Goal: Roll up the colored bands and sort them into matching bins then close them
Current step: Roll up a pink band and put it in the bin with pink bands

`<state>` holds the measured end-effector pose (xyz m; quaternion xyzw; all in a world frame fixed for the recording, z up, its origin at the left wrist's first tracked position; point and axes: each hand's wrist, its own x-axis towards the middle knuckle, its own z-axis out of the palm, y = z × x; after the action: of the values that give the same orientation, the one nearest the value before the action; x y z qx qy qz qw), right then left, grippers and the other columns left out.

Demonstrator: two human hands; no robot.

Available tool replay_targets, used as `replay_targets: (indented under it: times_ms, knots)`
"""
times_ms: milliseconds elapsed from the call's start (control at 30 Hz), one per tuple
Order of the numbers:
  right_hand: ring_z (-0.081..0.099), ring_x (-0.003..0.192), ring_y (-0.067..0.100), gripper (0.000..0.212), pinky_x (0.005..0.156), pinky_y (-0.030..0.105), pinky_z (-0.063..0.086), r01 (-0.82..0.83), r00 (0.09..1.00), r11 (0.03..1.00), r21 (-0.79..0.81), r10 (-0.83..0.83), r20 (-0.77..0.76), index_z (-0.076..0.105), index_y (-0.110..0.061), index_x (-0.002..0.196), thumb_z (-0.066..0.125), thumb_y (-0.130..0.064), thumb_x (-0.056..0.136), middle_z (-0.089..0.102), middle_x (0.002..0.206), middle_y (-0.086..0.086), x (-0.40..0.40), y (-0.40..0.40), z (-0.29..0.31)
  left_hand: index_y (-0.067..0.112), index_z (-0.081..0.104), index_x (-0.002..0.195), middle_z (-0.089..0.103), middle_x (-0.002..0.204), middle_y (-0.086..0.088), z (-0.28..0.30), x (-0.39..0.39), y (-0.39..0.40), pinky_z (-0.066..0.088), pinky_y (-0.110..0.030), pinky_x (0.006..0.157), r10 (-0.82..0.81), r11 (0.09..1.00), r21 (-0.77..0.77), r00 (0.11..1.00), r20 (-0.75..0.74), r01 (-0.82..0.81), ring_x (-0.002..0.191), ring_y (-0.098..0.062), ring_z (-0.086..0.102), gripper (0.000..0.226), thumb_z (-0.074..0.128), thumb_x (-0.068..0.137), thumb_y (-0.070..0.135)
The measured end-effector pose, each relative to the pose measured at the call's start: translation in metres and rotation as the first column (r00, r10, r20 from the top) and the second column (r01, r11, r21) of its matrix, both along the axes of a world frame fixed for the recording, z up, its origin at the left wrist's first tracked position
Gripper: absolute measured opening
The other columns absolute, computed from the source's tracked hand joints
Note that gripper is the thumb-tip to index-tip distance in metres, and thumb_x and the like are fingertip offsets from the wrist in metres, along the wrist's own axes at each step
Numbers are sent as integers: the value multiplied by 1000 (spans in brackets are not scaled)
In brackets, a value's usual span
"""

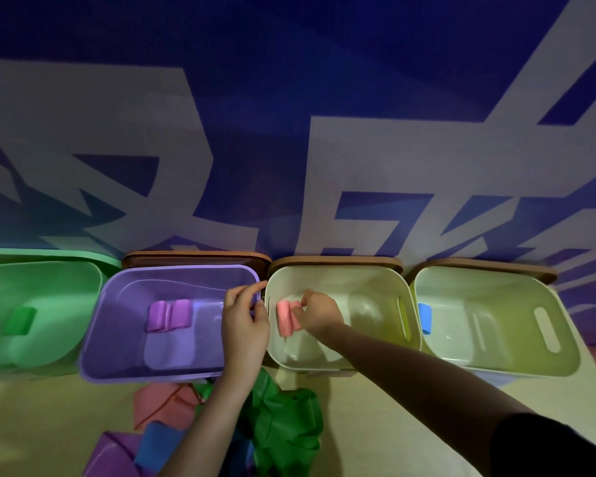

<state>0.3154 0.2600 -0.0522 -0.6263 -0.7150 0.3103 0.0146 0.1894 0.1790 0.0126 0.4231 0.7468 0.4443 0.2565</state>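
A rolled pink elastic band lies inside the cream plastic bin, near its left wall, long axis running toward and away from the viewer. The right hand pinches its right side with curled fingers, apparently placing it. The left hand curls over the rim of the neighbouring purple plastic bin. Next, probably: release, then roll another from the loose bands heaped in front.

A blue wall with large pale lettering rises behind a yellowish floor.
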Motion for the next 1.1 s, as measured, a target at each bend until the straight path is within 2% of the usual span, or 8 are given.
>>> replay_targets:
  times_ms: [333, 500, 600, 700, 767, 867, 967, 1100]
  knots:
    - [56, 96, 24, 42, 81, 29, 41, 10, 997, 997, -81, -3, 78, 61, -9, 108, 44, -46, 95, 63, 101, 6, 9, 4, 7, 22, 66, 112, 48, 105, 6, 1, -1, -1, 39, -6, 68, 7, 1000, 27, 1000, 22, -8, 76, -7, 54, 35, 52, 90, -1]
    - [61, 94, 25, 49, 80, 31, 46, 40, 995, 987, -152, -25, 101, 64, -11, 101, 40, -53, 94, 67, 99, 7, 17, 8, 19, 19, 66, 115, 47, 107, 6, 2, 0, -2, 43, -24, 73, -24, 1000, 4, 997, -72, 25, 86, -17, 56, 32, 52, 91, 4]
    - [66, 79, 23, 48, 77, 34, 55, 91, 995, 972, -215, -97, -17, 65, -10, 84, 43, -52, 93, 69, 82, 8, 27, 4, 36, 21, 65, 116, 50, 113, 2, 6, -1, -1, 41, -26, 73, -50, 998, -54, 991, -123, 44, 91, -20, 57, 31, 52, 91, 7]
    - [68, 77, 25, 41, 73, 34, 54, 125, 961, 961, -245, -179, -212, 67, -5, 87, 48, -41, 94, 71, 85, 13, 44, -12, 60, 19, 64, 117, 53, 116, -7, 18, -2, -1, 47, -33, 79, -96, 989, -123, 982, -163, 77, 97, -26, 58, 32, 53, 90, 8]
    - [68, 72, 23, 35, 68, 32, 51, 154, 918, 969, -194, -213, -336, 67, -3, 88, 51, -33, 93, 71, 83, 13, 56, -29, 77, 17, 64, 119, 54, 115, -11, 29, -2, -5, 49, -38, 85, -131, 985, -137, 973, -191, 106, 101, -29, 58, 33, 54, 89, 9]
    - [61, 59, 7, 23, 59, 23, 46, 251, 800, 959, -130, -281, -531, 67, -6, 94, 54, -24, 94, 67, 77, 3, 69, -60, 105, 15, 64, 118, 55, 111, -12, 43, -1, -20, 50, -41, 87, -155, 985, -112, 967, -201, 134, 100, -31, 59, 33, 55, 88, 8]
    - [58, 56, 3, 18, 55, 18, 43, 296, 671, 948, -115, -293, -681, 67, -8, 95, 54, -20, 94, 66, 72, -2, 83, -97, 131, 13, 65, 115, 56, 109, -12, 57, 4, -46, 48, -34, 84, -184, 982, -87, 959, -217, 169, 95, -27, 61, 29, 56, 89, 7]
    - [57, 56, 6, 17, 52, 15, 42, 225, 632, 969, -106, -228, -740, 68, -5, 91, 54, -14, 94, 64, 71, 1, 93, -149, 139, 10, 66, 111, 54, 102, -6, 69, 15, -100, 38, -13, 73, -246, 969, -45, 942, -228, 243, 87, -18, 58, 27, 55, 89, 0]
